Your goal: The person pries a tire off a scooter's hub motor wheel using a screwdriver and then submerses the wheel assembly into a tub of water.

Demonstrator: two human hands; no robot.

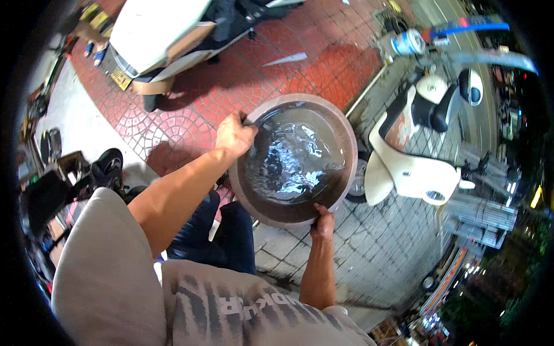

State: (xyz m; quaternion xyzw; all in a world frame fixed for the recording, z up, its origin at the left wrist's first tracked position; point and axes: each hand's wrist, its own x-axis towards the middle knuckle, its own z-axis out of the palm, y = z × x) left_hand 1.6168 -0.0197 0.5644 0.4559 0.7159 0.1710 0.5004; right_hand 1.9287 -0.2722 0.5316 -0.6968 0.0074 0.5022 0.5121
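Note:
A round brown basin [283, 213] with a pale rim is held in front of my body, above the ground. Water [297, 157] covers its bottom, rippled and glinting with bright reflections. On the left, my left hand [235, 135] grips the rim with its fingers closed over the edge. My right hand [323, 223] grasps the near right part of the rim, thumb on the inside and the other fingers hidden underneath. The basin looks roughly level.
A white scooter [398, 170] stands close on the right. Another white scooter [158, 34] is parked at the far left, near a person's feet in blue sandals [99, 56]. Red paving [311, 69] meets grey paving [369, 248] by the basin. A white-and-blue bucket [408, 42] sits far right.

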